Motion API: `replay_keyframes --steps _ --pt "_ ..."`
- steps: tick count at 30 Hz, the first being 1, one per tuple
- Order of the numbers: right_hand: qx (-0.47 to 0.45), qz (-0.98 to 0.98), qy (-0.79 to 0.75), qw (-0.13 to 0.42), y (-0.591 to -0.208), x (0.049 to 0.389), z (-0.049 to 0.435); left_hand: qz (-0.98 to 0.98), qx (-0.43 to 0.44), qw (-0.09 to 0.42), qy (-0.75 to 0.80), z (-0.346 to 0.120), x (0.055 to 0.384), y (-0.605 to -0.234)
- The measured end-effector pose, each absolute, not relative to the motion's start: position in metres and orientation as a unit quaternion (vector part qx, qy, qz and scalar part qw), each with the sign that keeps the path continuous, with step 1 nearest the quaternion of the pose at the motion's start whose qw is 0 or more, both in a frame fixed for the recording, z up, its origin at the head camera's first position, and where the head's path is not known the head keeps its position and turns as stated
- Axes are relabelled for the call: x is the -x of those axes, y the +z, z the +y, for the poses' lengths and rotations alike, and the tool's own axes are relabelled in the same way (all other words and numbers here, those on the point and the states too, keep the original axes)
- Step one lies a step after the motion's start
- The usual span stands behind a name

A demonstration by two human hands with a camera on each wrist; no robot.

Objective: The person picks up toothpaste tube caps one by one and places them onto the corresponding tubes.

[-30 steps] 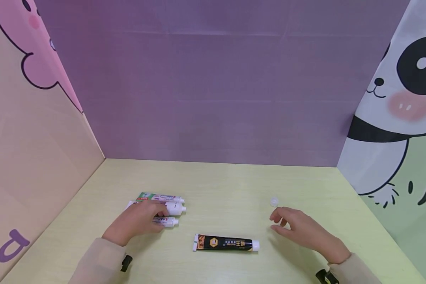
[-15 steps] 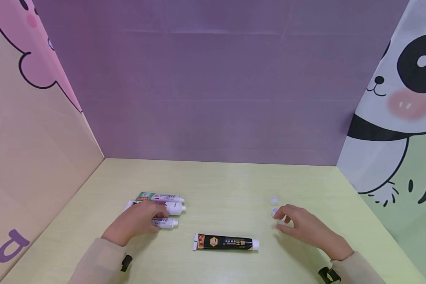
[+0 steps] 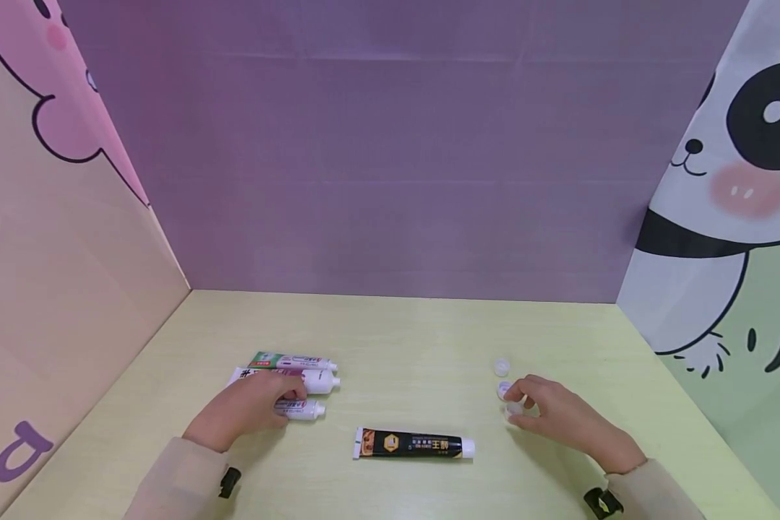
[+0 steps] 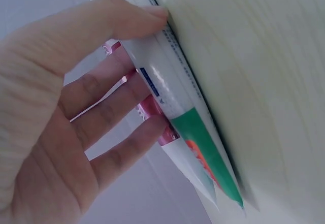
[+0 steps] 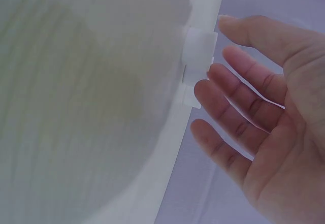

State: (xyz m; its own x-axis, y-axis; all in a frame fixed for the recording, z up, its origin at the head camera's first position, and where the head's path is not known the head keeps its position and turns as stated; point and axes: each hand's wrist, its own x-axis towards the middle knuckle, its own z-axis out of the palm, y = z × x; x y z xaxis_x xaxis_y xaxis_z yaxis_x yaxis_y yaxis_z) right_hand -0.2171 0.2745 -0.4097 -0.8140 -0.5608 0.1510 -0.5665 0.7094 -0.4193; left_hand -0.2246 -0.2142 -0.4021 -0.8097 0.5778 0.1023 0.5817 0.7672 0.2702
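Three uncapped toothpaste tubes lie side by side on the left. My left hand (image 3: 250, 408) pinches the nearest white-and-green tube (image 3: 302, 410), thumb on its near side and fingers on its far side. Beyond it lie a larger white-and-magenta tube (image 3: 321, 382) and a green-and-white tube (image 3: 299, 362). On the right, three small white caps form a row: the far cap (image 3: 502, 367), the middle cap (image 3: 504, 390) and the near cap (image 3: 513, 410). My right hand (image 3: 559, 419) hovers around the near cap; the right wrist view shows relaxed, spread fingers (image 5: 216, 97) beside the caps.
A black toothpaste tube (image 3: 412, 444) with its white cap on lies crosswise at the front middle. The pale wooden table (image 3: 403, 347) ends at a purple back wall (image 3: 390, 180), with printed panels on both sides.
My right hand has shifted slightly right, and the middle and near caps now show beside its fingers. The tube under my left hand has slid slightly towards me.
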Motion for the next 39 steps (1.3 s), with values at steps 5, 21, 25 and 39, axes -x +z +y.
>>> replay_keyframes --steps 5,21,25,39 --pt "-0.310 -0.923 0.230 0.005 -0.412 0.218 0.276 -0.936 0.318 0.002 -0.151 -0.215 0.224 -0.402" --pt "-0.303 -0.920 0.247 -0.011 -0.415 0.219 0.278 -0.898 0.362 0.016 -0.248 -0.212 0.229 -0.398" --pt "-0.301 -0.919 0.254 -0.017 -0.416 0.220 0.278 -0.898 0.362 0.033 -0.248 -0.207 0.227 -0.395" --pt "-0.301 -0.921 0.245 -0.011 -0.415 0.220 0.277 -0.894 0.377 0.075 -0.232 -0.198 0.227 -0.390"
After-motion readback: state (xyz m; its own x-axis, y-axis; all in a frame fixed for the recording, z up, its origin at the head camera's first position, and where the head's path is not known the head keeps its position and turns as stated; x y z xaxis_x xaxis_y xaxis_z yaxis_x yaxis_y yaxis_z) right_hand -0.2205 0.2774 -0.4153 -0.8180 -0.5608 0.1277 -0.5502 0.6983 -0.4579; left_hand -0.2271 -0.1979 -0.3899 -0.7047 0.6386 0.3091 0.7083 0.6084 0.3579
